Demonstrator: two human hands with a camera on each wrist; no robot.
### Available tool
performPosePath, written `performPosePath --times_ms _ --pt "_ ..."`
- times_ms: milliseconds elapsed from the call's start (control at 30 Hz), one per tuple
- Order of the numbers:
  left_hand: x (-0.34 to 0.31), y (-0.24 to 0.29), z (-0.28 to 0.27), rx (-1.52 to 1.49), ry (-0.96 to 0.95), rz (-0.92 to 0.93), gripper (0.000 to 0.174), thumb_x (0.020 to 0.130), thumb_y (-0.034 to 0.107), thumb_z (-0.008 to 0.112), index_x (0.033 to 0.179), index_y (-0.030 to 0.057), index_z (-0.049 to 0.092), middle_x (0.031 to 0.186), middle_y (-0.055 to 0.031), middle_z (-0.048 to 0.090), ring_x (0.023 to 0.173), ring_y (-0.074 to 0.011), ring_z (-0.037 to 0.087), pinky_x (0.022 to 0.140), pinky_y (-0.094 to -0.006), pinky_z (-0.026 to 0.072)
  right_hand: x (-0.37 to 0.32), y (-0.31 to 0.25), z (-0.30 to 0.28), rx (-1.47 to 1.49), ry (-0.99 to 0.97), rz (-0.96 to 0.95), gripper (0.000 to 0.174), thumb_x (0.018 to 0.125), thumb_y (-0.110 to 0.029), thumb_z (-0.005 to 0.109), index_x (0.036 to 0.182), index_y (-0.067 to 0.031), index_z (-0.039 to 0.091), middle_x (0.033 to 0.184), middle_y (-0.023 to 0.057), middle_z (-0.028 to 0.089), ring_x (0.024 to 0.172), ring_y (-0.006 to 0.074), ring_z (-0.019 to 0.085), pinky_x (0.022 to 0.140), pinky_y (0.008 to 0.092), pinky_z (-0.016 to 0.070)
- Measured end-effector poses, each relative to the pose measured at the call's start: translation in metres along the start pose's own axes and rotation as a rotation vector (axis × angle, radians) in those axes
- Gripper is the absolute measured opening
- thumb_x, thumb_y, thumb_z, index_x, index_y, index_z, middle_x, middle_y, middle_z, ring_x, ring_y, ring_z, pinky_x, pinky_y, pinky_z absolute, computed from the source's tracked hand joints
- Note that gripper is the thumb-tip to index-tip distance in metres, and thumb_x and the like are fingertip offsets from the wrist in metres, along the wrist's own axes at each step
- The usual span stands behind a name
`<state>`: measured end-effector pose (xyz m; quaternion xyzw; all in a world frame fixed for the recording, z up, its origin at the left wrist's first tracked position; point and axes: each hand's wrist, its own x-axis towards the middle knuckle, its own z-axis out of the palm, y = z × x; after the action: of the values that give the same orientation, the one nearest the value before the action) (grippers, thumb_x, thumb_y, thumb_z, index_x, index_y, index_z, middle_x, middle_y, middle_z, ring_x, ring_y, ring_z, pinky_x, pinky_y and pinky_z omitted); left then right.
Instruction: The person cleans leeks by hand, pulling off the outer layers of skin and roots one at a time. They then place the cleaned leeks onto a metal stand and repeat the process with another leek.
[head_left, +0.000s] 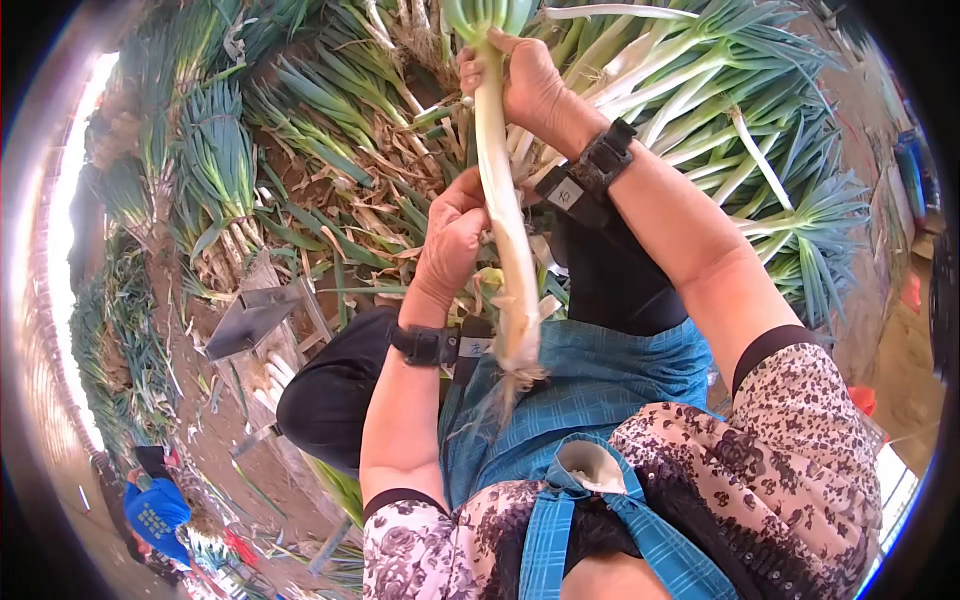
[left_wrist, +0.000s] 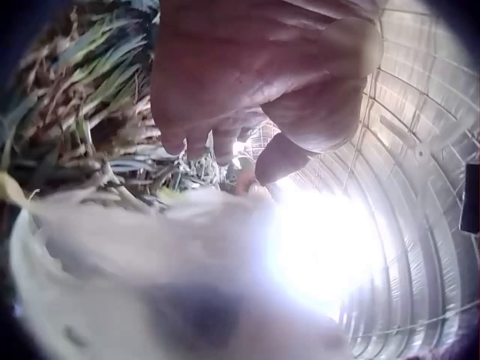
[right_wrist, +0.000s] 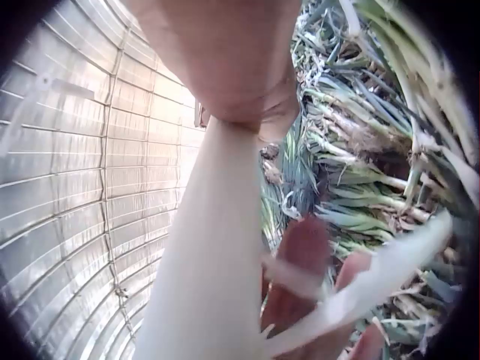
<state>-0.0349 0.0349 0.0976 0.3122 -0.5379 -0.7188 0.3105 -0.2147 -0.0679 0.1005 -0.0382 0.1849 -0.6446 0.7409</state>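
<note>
My right hand [head_left: 532,85] grips a large green onion [head_left: 495,150] high on its white stalk, just under the green leaves. The stalk slants down over my lap, with its stringy roots [head_left: 520,376] lowest. Close beside the middle of the stalk is my left hand [head_left: 450,242], partly behind it. The right wrist view shows straight, slightly blurred fingers [right_wrist: 306,259] behind the stalk and a pale strip of skin [right_wrist: 405,262] hanging free across them. In the left wrist view, the thumb [left_wrist: 281,159] stands apart from the fingers, with a blurred pale shape below.
Green onions [head_left: 740,90] lie heaped at front right, and tied bundles [head_left: 220,150] stand at left. Dry peelings [head_left: 380,210] cover the ground ahead. A metal plate [head_left: 252,318] sits by my left knee. Another person in blue [head_left: 158,515] is at far lower left.
</note>
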Motion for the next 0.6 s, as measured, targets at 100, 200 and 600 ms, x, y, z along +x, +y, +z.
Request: performPosePath --times_ms 100,200,600 --pt "-0.010 -0.013 -0.007 0.979 -0.011 0.604 0.031 0.078 -0.001 0.048 0.105 -0.0057 0.062 0.090 -0.0129 0.068 0.078 -0.0207 0.067 0.071 -0.0306 0.0541 0.004 0.000 -0.003 -0.074 0.072 -0.039 0.024 0.099 -0.022 0.038 0.112 -0.0017 0.037 0.088 0.0100 0.048 0.066 0.0161 0.045 0.058 0.0284 0.0409" --pt "-0.067 -0.046 -0.020 1.025 -0.102 0.555 0.024 0.078 0.000 0.056 0.100 -0.0024 0.066 0.087 -0.0143 0.068 0.074 -0.0210 0.067 0.063 -0.0333 0.0530 0.015 -0.017 0.000 -0.099 0.200 -0.159 0.019 0.099 -0.020 0.040 0.104 -0.0016 0.042 0.079 0.0121 0.049 0.060 0.0177 0.045 0.054 0.0308 0.0415" --pt "-0.148 -0.026 0.005 0.405 0.224 -0.277 0.024 0.086 0.005 0.047 0.101 -0.0021 0.065 0.084 -0.0039 0.067 0.075 -0.0122 0.061 0.070 -0.0258 0.0487 0.009 -0.032 0.000 -0.431 0.607 -0.353 0.019 0.096 -0.017 0.045 0.089 -0.0007 0.051 0.071 0.0107 0.048 0.053 0.0233 0.049 0.046 0.0402 0.0406"
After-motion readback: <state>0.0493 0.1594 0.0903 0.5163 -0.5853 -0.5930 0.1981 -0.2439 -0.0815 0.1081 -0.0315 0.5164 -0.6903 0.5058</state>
